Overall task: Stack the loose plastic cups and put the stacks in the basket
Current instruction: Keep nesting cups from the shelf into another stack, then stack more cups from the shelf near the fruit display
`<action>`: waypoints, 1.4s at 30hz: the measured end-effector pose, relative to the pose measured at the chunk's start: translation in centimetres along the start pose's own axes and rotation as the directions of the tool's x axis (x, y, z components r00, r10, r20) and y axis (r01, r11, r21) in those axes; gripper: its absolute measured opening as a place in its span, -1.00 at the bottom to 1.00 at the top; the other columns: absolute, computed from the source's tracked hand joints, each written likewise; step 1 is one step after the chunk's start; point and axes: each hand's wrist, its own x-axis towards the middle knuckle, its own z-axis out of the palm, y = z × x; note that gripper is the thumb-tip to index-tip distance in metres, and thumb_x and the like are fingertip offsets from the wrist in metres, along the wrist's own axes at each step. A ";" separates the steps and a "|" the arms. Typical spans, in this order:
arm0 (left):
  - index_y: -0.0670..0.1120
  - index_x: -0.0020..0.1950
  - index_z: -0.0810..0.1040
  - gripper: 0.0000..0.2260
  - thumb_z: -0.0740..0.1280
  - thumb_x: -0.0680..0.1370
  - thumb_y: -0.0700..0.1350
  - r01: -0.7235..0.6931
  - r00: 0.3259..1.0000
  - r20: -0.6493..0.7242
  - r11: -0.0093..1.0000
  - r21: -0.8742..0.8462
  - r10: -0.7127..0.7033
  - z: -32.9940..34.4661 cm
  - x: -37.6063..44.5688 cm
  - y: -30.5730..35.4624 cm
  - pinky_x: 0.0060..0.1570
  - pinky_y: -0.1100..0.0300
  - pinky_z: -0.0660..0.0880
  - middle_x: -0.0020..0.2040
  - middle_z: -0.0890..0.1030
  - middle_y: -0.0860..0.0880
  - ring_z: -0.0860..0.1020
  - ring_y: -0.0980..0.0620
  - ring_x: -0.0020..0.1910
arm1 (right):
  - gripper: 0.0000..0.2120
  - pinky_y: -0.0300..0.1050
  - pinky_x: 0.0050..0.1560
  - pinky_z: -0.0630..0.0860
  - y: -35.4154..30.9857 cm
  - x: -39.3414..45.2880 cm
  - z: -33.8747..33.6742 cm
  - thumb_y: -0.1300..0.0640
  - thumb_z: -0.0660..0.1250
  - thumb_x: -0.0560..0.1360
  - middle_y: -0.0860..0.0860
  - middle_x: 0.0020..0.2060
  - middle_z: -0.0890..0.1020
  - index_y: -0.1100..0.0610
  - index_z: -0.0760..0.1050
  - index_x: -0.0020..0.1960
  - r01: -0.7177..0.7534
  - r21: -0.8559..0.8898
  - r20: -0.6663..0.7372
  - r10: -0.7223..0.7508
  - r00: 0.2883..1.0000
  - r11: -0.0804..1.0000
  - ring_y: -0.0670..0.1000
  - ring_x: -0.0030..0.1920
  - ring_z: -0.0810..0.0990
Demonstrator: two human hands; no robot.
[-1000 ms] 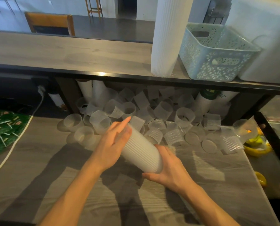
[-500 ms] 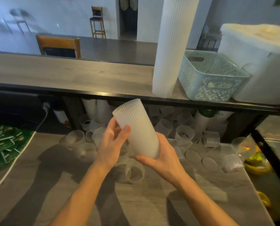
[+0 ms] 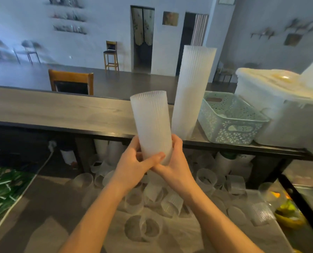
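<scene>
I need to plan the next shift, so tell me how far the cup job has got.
Done: one tall stack stands on the upper counter beside the basket, not in it. In hand: both hands, left and right, grip a shorter stack near its bottom. Left: many loose cups on the lower counter; the basket looks empty.

This looks like a café or small bar seen from behind the serving side: a long raised wooden surface [image 3: 61, 110] runs across the room, with a tall bar stool [image 3: 111, 55] and a wooden chair [image 3: 71, 82] out on the dark floor beyond it. Disposable plastic cups [image 3: 172, 203] lie in heaps on the lower work surface, a tall stack [image 3: 192, 92] stands beside a pale green basket [image 3: 230, 121], and framed pictures [image 3: 170, 18] hang on the pale walls.
</scene>
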 end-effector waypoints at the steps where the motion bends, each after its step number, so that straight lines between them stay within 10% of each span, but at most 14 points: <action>1: 0.19 0.36 0.35 -0.42 0.52 0.42 -0.01 -0.019 1.000 -0.012 1.000 -0.002 0.019 -0.3 0.6 0.5 0.03 0.17 0.60 0.18 0.55 0.14 0.59 0.13 0.12 | -0.17 -0.34 0.09 0.53 -0.3 0.4 -0.1 0.01 0.61 0.33 -0.22 0.25 0.39 -0.28 0.09 0.32 0.013 0.006 0.016 -0.013 1.000 1.000 -0.25 0.23 0.47; 6: 0.24 0.32 0.29 -0.41 0.52 0.40 0.05 -0.106 0.990 -0.084 0.990 0.087 0.114 -1.3 4.3 3.4 0.09 0.05 0.57 0.23 0.50 0.14 0.53 0.07 0.17 | 0.07 -0.59 0.07 0.32 0.0 1.3 -1.1 -0.13 0.55 0.37 -0.21 0.39 0.25 -0.15 -0.16 0.57 -0.023 -0.070 -0.059 0.019 0.998 0.997 -0.31 0.33 0.33; 16: 0.11 0.47 0.27 -0.29 0.50 0.40 0.14 -0.102 0.990 -0.073 0.965 0.240 0.123 -0.9 11.8 3.7 0.23 -0.21 0.50 0.32 0.46 0.02 0.49 -0.06 0.25 | -0.25 -0.20 0.30 0.44 3.1 -0.4 -2.9 -0.06 0.43 0.50 -0.21 0.31 0.37 -0.09 0.08 0.54 -0.124 -0.160 -0.211 0.089 0.973 0.979 -0.28 0.28 0.39; 33: 0.06 0.56 0.13 -0.20 0.46 0.44 0.17 -0.095 0.977 -0.149 0.942 0.323 0.150 0.0 11.0 0.5 0.31 0.04 0.40 0.49 0.32 0.03 0.36 0.02 0.40 | -0.43 -0.20 0.17 0.51 5.5 -0.5 -1.9 -0.06 0.41 0.52 -0.19 0.16 0.49 -0.08 0.28 0.45 -0.158 -0.179 -0.085 0.144 0.986 0.971 -0.21 0.13 0.52; 42: -0.10 0.36 0.47 -0.60 0.41 0.54 -0.07 -0.131 0.853 -0.432 0.923 0.363 0.291 -2.5 -0.1 -8.4 0.05 0.23 0.50 0.13 0.55 0.04 0.54 0.11 0.10 | -0.63 -0.05 0.00 0.53 11.7 -3.8 0.6 -0.09 0.46 0.45 -0.06 -0.10 0.55 0.01 0.39 0.12 -0.332 -0.387 -0.046 0.342 0.939 0.860 -0.04 -0.09 0.56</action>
